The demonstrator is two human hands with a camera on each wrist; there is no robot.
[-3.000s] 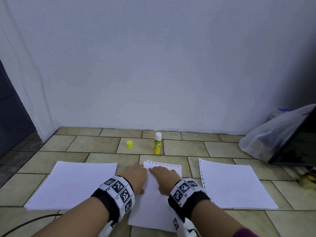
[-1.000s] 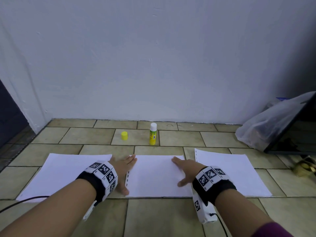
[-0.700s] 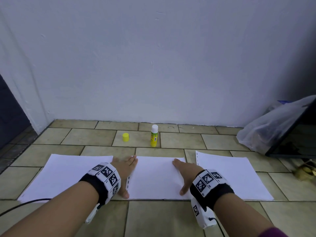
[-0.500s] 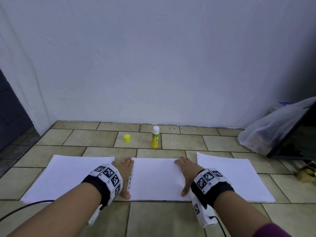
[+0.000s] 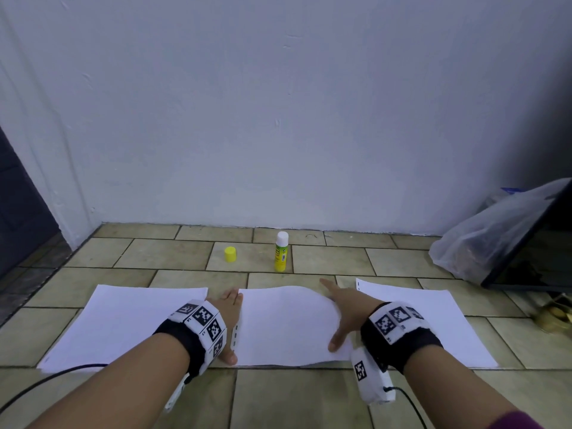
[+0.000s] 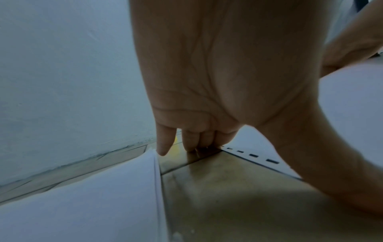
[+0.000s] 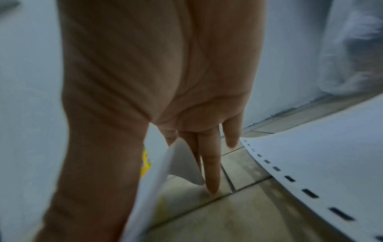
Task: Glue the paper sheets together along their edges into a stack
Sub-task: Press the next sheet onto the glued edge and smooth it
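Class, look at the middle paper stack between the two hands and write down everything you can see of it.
The middle paper stack is white, several thin sheets lying on the tiled floor between two other stacks. Small punched slots run along its left edge. The left hand rests at that edge, thumb on the near corner. The right hand lifts the right edge, so the paper bows upward there; the right wrist view shows the sheets curling against the fingers.

I read this as a plain room in a home, work done on the floor: beige rectangular floor tiles (image 5: 328,258) meeting a bare white painted wall (image 5: 278,119), a crumpled clear plastic bag (image 5: 483,236) and a dark leaning flat panel (image 5: 538,249) dumped in the right corner.
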